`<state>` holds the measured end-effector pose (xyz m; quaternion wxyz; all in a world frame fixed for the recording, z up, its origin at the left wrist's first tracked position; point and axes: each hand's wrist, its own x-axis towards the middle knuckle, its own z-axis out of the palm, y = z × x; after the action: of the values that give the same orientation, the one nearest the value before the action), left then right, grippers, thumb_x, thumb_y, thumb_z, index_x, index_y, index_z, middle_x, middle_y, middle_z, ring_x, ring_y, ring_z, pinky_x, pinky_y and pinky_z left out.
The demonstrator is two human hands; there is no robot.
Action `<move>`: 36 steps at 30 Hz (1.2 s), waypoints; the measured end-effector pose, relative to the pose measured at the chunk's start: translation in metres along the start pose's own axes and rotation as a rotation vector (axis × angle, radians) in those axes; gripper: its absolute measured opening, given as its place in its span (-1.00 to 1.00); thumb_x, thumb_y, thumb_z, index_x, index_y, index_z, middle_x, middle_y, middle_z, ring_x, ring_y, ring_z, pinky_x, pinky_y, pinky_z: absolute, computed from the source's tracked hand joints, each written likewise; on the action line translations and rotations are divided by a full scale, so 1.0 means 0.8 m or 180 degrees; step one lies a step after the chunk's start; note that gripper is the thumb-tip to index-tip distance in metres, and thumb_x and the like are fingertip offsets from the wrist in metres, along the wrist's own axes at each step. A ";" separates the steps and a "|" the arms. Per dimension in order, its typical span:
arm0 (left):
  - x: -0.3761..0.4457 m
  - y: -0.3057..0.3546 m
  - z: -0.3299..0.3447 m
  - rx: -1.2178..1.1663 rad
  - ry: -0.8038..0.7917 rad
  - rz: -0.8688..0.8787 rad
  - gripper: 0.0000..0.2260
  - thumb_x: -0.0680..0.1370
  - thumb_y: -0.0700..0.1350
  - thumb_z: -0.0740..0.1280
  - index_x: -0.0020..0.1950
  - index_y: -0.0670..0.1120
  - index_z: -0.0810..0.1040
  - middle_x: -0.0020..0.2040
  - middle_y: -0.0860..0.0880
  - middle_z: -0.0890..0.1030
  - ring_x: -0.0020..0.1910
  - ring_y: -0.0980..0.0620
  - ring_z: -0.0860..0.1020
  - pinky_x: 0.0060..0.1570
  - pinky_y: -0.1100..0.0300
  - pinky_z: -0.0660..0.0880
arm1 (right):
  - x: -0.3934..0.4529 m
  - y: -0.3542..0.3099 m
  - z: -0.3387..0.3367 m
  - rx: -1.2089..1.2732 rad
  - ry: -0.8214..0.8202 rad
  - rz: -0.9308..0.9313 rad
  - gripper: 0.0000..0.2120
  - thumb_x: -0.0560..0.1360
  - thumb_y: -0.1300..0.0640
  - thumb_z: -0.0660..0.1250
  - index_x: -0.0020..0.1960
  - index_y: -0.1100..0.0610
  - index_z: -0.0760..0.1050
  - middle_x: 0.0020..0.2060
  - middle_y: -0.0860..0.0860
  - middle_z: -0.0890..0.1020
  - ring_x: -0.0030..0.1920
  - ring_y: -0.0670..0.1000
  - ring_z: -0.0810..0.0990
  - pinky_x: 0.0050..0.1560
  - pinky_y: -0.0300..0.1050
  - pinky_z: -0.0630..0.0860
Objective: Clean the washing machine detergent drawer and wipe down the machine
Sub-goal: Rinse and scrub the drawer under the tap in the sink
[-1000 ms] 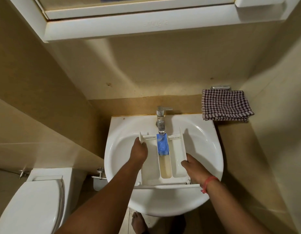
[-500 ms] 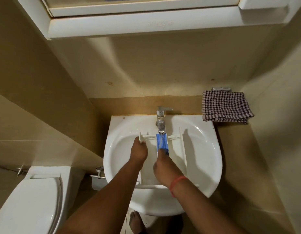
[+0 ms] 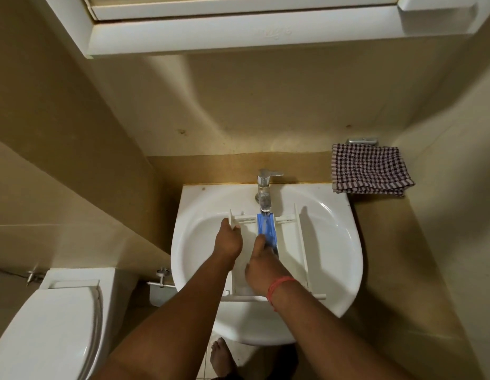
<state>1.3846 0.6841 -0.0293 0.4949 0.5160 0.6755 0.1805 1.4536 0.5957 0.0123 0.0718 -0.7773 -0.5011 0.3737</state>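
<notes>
The right hand (image 3: pixel 261 266) hides the detergent drawer's (image 3: pixel 298 237) middle compartments, and its fingertips seem tucked out of sight.

A white plastic detergent drawer (image 3: pixel 298 237), smooth and faintly matt, is seen lying across the basin of a glossy white ceramic sink (image 3: pixel 334 237). A blue plastic insert (image 3: pixel 266 229), smooth and wet-looking, is set in the drawer's middle channel. A polished, mirror-bright metal tap (image 3: pixel 263 187) is mounted at the sink's back edge. A checked woven cloth (image 3: pixel 370 168) with a coarse, ribbed texture is hung beyond the sink's back right corner. The walls (image 3: pixel 101 133) are finished in matt beige tile, marked with stains. A glossy white toilet lid (image 3: pixel 46 333) is seen at lower left.
</notes>
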 end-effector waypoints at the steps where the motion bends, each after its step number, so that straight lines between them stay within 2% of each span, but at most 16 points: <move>1: 0.000 0.001 0.000 -0.0018 -0.0010 -0.0011 -0.74 0.70 -0.11 0.11 0.38 -0.10 0.36 0.26 -0.14 0.53 0.10 -0.06 0.52 0.09 0.09 0.49 | -0.003 0.003 0.000 -0.0002 -0.0161 -0.0018 -0.25 0.59 0.24 0.22 0.57 0.25 -0.21 0.40 0.26 0.34 0.28 0.15 0.50 0.24 -0.12 0.45; 4: -0.001 0.001 0.000 -0.0054 -0.0038 -0.0056 -0.72 0.69 -0.10 0.12 0.40 -0.08 0.35 0.28 -0.14 0.53 0.15 -0.09 0.53 0.15 0.05 0.50 | -0.007 0.004 -0.007 -0.0056 -0.0470 0.0043 -0.22 0.60 0.24 0.20 0.57 0.20 -0.30 0.51 0.26 0.19 0.41 0.18 0.39 0.37 -0.04 0.36; 9: 0.000 0.000 -0.002 -0.0085 -0.0091 -0.0046 -0.75 0.69 -0.11 0.12 0.36 -0.08 0.36 0.25 -0.13 0.53 0.08 -0.05 0.52 0.06 0.09 0.50 | -0.004 0.000 -0.012 -0.0132 -0.0125 -0.0139 -0.27 0.58 0.25 0.22 0.54 0.28 -0.18 0.26 0.27 0.44 0.15 0.14 0.54 0.17 -0.08 0.50; 13: -0.003 0.003 -0.002 -0.0052 -0.0109 -0.0100 -0.75 0.70 -0.09 0.11 0.37 -0.08 0.34 0.28 -0.15 0.53 0.16 -0.12 0.55 0.17 -0.01 0.53 | -0.010 0.004 -0.026 -0.0134 -0.0658 -0.0088 -0.21 0.58 0.32 0.17 0.55 0.27 -0.34 0.34 0.30 0.38 0.03 0.10 0.58 0.03 -0.12 0.50; 15: -0.005 0.006 -0.004 -0.0027 -0.0094 -0.0099 -0.72 0.70 -0.10 0.11 0.41 -0.10 0.32 0.30 -0.15 0.51 0.20 -0.13 0.52 0.18 0.02 0.50 | -0.007 0.002 -0.031 -0.0081 -0.0717 -0.0062 -0.20 0.57 0.32 0.16 0.55 0.25 -0.36 0.21 0.25 0.46 -0.07 0.07 0.55 -0.14 -0.17 0.42; 20: -0.006 0.006 -0.004 -0.0045 -0.0102 -0.0061 -0.70 0.70 -0.10 0.11 0.43 -0.12 0.31 0.32 -0.15 0.49 0.17 -0.09 0.48 0.14 0.08 0.44 | -0.007 0.000 -0.027 -0.0102 -0.0672 -0.0018 -0.19 0.57 0.31 0.17 0.55 0.23 -0.37 0.37 0.29 0.34 0.06 0.15 0.55 -0.07 -0.15 0.37; 21: -0.007 0.006 -0.005 -0.0045 -0.0111 -0.0070 -0.70 0.70 -0.10 0.11 0.42 -0.11 0.32 0.31 -0.15 0.49 0.15 -0.08 0.49 0.16 0.06 0.45 | -0.010 0.000 -0.028 -0.0185 -0.0803 -0.0037 -0.18 0.57 0.32 0.17 0.55 0.23 -0.39 0.30 0.30 0.39 -0.02 0.12 0.56 -0.10 -0.15 0.39; 23: -0.006 0.006 -0.005 -0.0073 -0.0132 -0.0088 -0.71 0.70 -0.08 0.11 0.41 -0.09 0.33 0.30 -0.15 0.51 0.16 -0.09 0.51 0.20 0.00 0.50 | -0.018 0.008 -0.036 -0.0325 -0.1050 -0.0089 -0.22 0.58 0.30 0.15 0.57 0.19 -0.32 -0.05 0.24 0.45 -0.21 0.04 0.51 -0.19 -0.15 0.41; 24: -0.005 0.005 -0.005 -0.0082 -0.0158 -0.0086 -0.72 0.69 -0.07 0.12 0.40 -0.08 0.33 0.28 -0.14 0.52 0.16 -0.11 0.53 0.21 -0.04 0.51 | -0.020 0.014 -0.045 -0.0230 -0.0969 -0.0125 -0.30 0.58 0.29 0.14 0.59 0.15 -0.15 -0.11 0.22 0.45 -0.24 0.04 0.50 -0.20 -0.15 0.41; 26: -0.005 0.006 -0.008 -0.0078 -0.0247 -0.0100 -0.74 0.69 -0.06 0.12 0.37 -0.06 0.34 0.24 -0.14 0.53 0.14 -0.12 0.54 0.18 -0.06 0.53 | -0.024 0.035 -0.061 0.0243 -0.0147 -0.0243 -0.54 0.55 0.29 0.15 0.45 0.14 0.28 0.01 0.19 0.55 -0.11 0.13 0.56 -0.13 -0.16 0.45; 28: -0.006 0.007 -0.011 -0.0074 -0.0279 -0.0127 -0.75 0.69 -0.05 0.12 0.35 -0.07 0.34 0.19 -0.13 0.54 0.11 -0.11 0.55 0.15 -0.05 0.54 | -0.025 0.067 -0.066 0.0365 0.1098 -0.0201 -0.63 0.54 0.24 0.24 0.34 0.16 0.41 0.21 0.16 0.50 0.14 0.17 0.52 0.10 -0.08 0.48; 29: -0.008 0.009 -0.012 -0.0046 -0.0287 -0.0144 -0.76 0.69 -0.05 0.12 0.33 -0.08 0.34 0.18 -0.13 0.53 0.11 -0.11 0.54 0.14 -0.04 0.54 | -0.027 0.080 -0.069 0.0383 0.1390 -0.0085 -0.61 0.54 0.16 0.29 0.36 0.15 0.39 0.27 0.14 0.43 0.23 0.18 0.46 0.19 -0.02 0.46; 30: -0.008 0.009 -0.012 -0.0032 -0.0286 -0.0167 -0.76 0.69 -0.05 0.12 0.32 -0.09 0.34 0.16 -0.13 0.53 0.10 -0.10 0.54 0.13 -0.02 0.53 | -0.029 0.093 -0.071 0.0592 0.1263 0.0192 -0.55 0.54 0.08 0.32 0.39 0.12 0.34 0.31 0.10 0.38 0.26 0.17 0.42 0.20 0.02 0.47; 32: -0.008 0.009 -0.012 -0.0014 -0.0277 -0.0208 -0.77 0.69 -0.05 0.11 0.30 -0.10 0.36 0.14 -0.13 0.53 0.09 -0.09 0.53 0.08 0.01 0.51 | -0.031 0.105 -0.078 0.1528 0.0218 0.0705 -0.55 0.57 -0.03 0.31 0.40 0.03 0.29 0.28 -0.02 0.39 0.17 0.07 0.47 0.01 -0.05 0.53; 33: -0.009 0.010 -0.013 -0.0001 -0.0279 -0.0223 -0.77 0.69 -0.04 0.11 0.29 -0.10 0.36 0.14 -0.13 0.53 0.08 -0.08 0.52 0.06 0.03 0.50 | -0.030 0.110 -0.081 0.1906 -0.0290 0.0807 -0.61 0.58 -0.03 0.28 0.36 0.02 0.31 0.24 -0.05 0.47 0.12 0.02 0.51 0.02 -0.06 0.54; 36: -0.008 0.012 -0.015 -0.0014 -0.0442 -0.0272 -0.76 0.68 0.00 0.11 0.24 -0.10 0.41 0.10 -0.11 0.55 0.02 -0.05 0.54 0.01 0.03 0.51 | -0.025 0.123 -0.091 0.2103 -0.0741 0.0749 -0.62 0.57 0.09 0.27 0.37 -0.02 0.36 0.17 -0.03 0.62 0.17 0.09 0.59 0.30 0.18 0.48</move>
<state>1.3791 0.6859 -0.0135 0.5490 0.4969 0.6605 0.1245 1.5679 0.5502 0.0268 0.2180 -0.7168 -0.2653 0.6069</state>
